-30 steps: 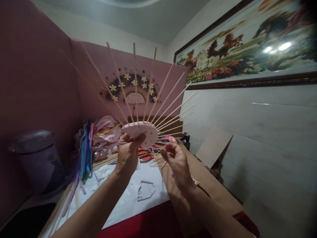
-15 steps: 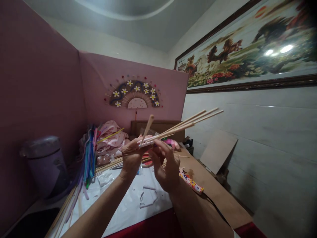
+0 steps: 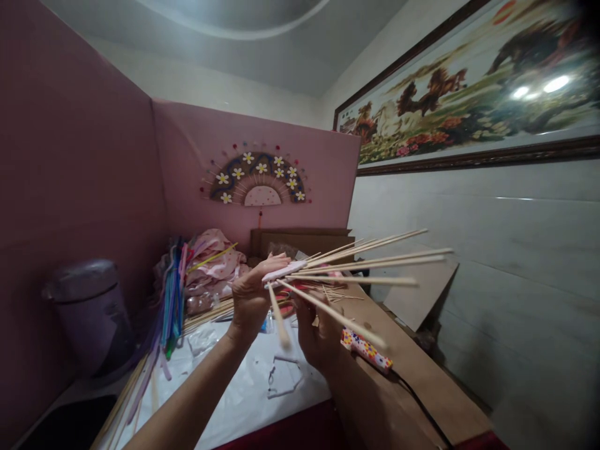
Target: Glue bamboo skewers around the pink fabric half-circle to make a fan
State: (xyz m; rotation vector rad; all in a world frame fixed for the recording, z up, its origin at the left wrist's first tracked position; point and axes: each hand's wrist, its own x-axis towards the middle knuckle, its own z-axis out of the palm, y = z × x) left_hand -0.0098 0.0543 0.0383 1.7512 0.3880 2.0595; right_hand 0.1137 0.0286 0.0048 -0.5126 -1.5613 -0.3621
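My left hand point(image 3: 252, 294) grips a pale, flat, rounded fan base point(image 3: 284, 270), its fingers behind the piece and pointing up. Thin wooden sticks point(image 3: 375, 265) fan out from the base toward the right. One of them point(image 3: 280, 322) points down toward me, and another point(image 3: 342, 314) slants down to the right. My right hand point(image 3: 321, 337) is just below the base and sticks, with its fingers bent upward. Sticks partly cover those fingertips, so whether they grip anything is unclear.
A glue gun point(image 3: 366, 351) with a colourful pattern lies at right, its cord trailing forward. Coloured strips point(image 3: 173, 294) and pink cloth point(image 3: 215, 256) are piled at left, near a lidded bin point(image 3: 87, 319). A finished fan point(image 3: 260, 178) hangs on the pink panel.
The fan base has been tilted, so its face and the spread of sticks show more. Two sticks now point downward. My right hand has dropped from the base's edge to below the sticks.
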